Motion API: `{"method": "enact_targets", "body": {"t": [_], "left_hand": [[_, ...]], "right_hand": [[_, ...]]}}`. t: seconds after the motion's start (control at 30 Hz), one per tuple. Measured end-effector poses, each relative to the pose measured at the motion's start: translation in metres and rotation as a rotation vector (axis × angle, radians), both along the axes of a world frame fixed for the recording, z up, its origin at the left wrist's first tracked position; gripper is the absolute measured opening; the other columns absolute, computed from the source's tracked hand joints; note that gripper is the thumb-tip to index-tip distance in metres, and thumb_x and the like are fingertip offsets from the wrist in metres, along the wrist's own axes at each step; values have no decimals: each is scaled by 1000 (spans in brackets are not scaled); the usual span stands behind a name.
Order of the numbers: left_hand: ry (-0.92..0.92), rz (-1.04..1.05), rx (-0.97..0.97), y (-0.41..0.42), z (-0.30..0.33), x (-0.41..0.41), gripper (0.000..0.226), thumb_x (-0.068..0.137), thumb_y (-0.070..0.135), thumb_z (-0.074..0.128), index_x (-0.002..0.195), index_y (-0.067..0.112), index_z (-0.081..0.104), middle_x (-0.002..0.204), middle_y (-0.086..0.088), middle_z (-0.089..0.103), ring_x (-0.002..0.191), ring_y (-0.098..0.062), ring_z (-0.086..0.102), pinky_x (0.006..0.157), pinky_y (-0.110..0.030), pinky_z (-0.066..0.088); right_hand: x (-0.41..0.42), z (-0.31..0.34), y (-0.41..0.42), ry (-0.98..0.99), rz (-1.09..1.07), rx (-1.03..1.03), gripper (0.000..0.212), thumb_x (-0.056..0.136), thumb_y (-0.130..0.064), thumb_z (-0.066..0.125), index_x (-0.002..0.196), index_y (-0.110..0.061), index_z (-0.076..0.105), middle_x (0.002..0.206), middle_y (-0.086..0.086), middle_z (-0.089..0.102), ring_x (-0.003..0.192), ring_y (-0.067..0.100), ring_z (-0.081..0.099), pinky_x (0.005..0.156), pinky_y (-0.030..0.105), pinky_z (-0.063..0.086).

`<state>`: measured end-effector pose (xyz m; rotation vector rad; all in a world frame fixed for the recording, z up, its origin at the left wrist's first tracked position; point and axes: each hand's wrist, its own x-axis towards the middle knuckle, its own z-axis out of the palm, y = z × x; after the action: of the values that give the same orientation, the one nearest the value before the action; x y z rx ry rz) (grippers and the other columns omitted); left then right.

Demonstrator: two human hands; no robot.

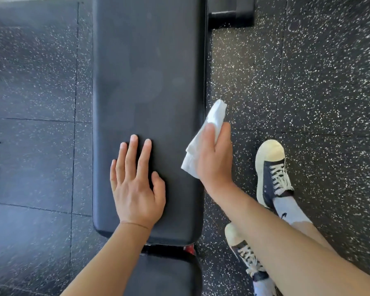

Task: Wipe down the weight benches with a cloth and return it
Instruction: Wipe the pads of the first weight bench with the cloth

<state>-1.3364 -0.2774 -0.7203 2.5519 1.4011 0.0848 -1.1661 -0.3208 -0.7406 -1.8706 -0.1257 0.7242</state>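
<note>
The crumpled white cloth (203, 133) is sitting in the right hand (215, 157), whose fingers are gripping it at the right edge of the long black padded bench (147, 71). The left hand (135, 186) is lying flat on the bench pad, fingers straight and spread. Black-and-cream lace-up sneakers (271, 169) are standing on the speckled black rubber floor (318, 82) beside the bench.

Bright daylight, soft shadows, blurred wide-angle edges

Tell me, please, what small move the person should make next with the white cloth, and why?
Probably bring the right hand left, so the cloth lies flat on the bench pad. The cloth now sits at the pad's right edge, mostly over the floor, while the left hand rests flat on the pad, steadying it.
</note>
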Motion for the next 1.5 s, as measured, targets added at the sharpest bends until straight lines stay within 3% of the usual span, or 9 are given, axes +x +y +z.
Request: {"method": "enact_targets", "body": {"t": [0.27,0.5,0.67,0.73,0.87,0.97,1.13,1.4,1.5], "left_hand": [[-13,-3,31,2,0,0,73,91,30,44,163,32,32,173,6,20,160,-22,17,129,-50,16],[-15,-5,45,3,-4,-2,73,91,30,44,163,31,32,173,6,19,160,-22,17,129,-48,15],[5,4,42,2,-6,-4,74,90,29,43,163,31,32,173,8,18,161,-20,15,129,-47,14],[3,1,43,3,-6,-3,73,90,28,43,162,30,32,173,8,18,161,-21,15,128,-49,16],[12,9,46,2,-4,0,73,90,28,43,162,30,33,173,8,18,161,-21,15,128,-50,17],[19,3,50,3,-3,0,73,90,28,43,162,29,33,173,7,19,161,-20,16,128,-49,17],[12,-6,62,3,-4,1,72,90,27,43,161,28,34,173,6,21,160,-21,17,127,-50,19],[30,2,53,1,-3,2,72,90,28,41,162,28,31,173,4,20,160,-23,16,126,-53,20],[33,-1,47,2,-2,4,72,90,27,41,161,27,32,173,3,20,160,-24,17,126,-54,21]], "right_hand": [[120,1,128,-64,-13,-100,22,106,-34,45,106,-13,49,92,-2,59,85,25,56,77,36,43],[20,-5,25,-70,3,-43,23,104,-42,43,94,-22,43,87,1,61,80,23,59,73,41,49],[-56,9,-63,-22,77,-76,23,101,-54,38,97,-31,43,87,-9,59,80,8,58,70,25,43],[-58,9,-68,-25,94,-102,24,100,-56,37,97,-32,42,88,-9,59,81,7,58,69,28,41],[-17,7,-22,14,57,-85,22,99,-49,41,90,-28,41,83,-5,57,74,16,55,70,34,41],[37,0,41,-47,22,-75,25,104,-41,44,105,-17,48,93,1,57,81,24,53,76,37,42],[82,-6,90,-67,-26,-89,24,100,-45,41,89,-23,41,85,-3,60,75,21,56,70,36,40],[-65,0,-67,-10,15,-77,25,102,-51,40,104,-26,45,92,-3,60,82,21,59,73,45,49],[-101,2,-105,-11,41,-94,26,102,-50,39,109,-26,48,96,-5,61,88,15,61,80,39,49]]}}
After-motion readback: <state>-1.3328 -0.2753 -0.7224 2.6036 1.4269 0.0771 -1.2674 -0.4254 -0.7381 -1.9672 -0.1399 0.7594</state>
